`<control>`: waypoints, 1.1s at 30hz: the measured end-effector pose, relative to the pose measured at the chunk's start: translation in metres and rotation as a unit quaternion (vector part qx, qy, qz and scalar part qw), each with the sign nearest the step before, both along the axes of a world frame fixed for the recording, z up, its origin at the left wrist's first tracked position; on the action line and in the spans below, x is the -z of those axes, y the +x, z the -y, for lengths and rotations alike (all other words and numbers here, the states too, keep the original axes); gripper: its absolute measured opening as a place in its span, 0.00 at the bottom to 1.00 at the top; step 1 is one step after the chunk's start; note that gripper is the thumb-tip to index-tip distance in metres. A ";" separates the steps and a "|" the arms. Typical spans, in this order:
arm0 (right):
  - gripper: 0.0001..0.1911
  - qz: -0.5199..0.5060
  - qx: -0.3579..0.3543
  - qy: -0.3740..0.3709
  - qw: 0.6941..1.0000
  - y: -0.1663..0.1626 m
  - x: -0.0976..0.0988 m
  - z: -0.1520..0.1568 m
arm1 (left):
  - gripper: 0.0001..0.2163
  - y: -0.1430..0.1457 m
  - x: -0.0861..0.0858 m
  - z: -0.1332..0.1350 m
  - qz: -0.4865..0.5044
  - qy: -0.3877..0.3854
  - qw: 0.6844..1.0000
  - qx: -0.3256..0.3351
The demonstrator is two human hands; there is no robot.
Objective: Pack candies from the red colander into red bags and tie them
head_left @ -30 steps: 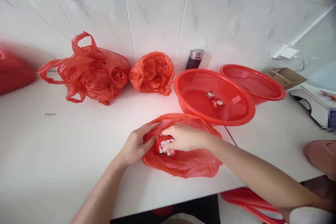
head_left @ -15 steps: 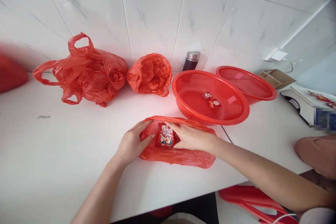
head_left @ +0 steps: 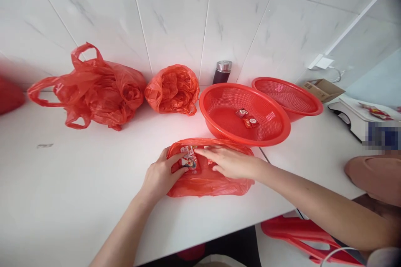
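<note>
On the white worktop (head_left: 62, 183), the red mesh basket (head_left: 203, 108) holds just two small packets (head_left: 247, 119). Nearer me, the red plastic bag (head_left: 206, 181) lies open. My left hand (head_left: 159, 175) grips its edge, and my right hand (head_left: 230, 162) has its fingers spread and empty beside a printed packet (head_left: 189, 160) inside.

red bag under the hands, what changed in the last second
The red bag has sunk flatter. The printed packet slid left in its mouth, from the right hand to the thumb of the left hand; the right hand let go and lies open on the bag. The left hand kept hold of the bag's left edge. The two small packets in the near basket stayed put.
</note>
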State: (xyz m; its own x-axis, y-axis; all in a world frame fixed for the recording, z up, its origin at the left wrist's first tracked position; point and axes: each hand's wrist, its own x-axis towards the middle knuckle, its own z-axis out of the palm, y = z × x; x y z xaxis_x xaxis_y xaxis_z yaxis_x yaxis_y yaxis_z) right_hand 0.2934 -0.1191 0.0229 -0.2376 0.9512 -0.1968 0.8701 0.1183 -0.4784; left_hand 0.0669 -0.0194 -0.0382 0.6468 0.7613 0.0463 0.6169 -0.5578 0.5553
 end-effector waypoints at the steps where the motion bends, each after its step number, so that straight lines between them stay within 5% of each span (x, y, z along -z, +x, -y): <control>1: 0.36 -0.017 -0.013 -0.002 1.000 0.000 -0.010 0.004 | 0.19 -0.001 0.000 -0.001 0.016 -0.010 1.000 0.005; 4: 0.27 -0.100 -0.009 0.033 0.994 0.014 -0.047 0.001 | 0.19 -0.005 -0.003 -0.003 0.075 -0.040 0.996 0.017; 8: 0.24 -0.020 0.196 0.113 0.974 0.082 -0.074 -0.036 | 0.21 -0.009 -0.008 -0.006 0.144 -0.041 0.989 -0.004; 10: 0.35 0.107 0.304 0.020 0.946 0.124 -0.068 -0.056 | 0.21 -0.010 -0.010 -0.007 0.174 -0.041 0.984 0.000; 15: 0.51 0.119 0.364 -0.087 0.920 0.185 -0.030 -0.082 | 0.21 -0.012 -0.010 -0.010 0.209 -0.055 0.976 0.010; 20: 0.36 0.051 0.354 -0.137 0.924 0.191 -0.006 -0.087 | 0.21 -0.012 -0.009 -0.012 0.202 -0.062 0.977 0.010; 24: 0.24 -0.005 0.332 -0.151 0.931 0.190 -0.009 -0.084 | 0.22 -0.012 -0.008 -0.012 0.197 -0.062 0.978 0.013; 29: 0.22 -0.117 0.269 -0.115 0.949 0.167 -0.052 -0.076 | 0.22 -0.012 -0.007 -0.012 0.209 -0.071 0.975 0.005; 33: 0.19 -0.339 0.119 -0.030 0.933 0.108 -0.091 -0.058 | 0.22 -0.010 -0.011 -0.010 0.230 -0.117 0.966 0.011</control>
State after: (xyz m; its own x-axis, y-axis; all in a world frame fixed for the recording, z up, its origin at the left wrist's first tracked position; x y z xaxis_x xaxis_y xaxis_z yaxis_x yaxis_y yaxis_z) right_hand 0.4018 -0.0615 0.1135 -0.1097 0.9851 -0.1327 0.3634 -0.0845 -0.9278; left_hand 0.0572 -0.0095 -0.0276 0.6155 0.7715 0.1609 0.2638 -0.3940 0.8804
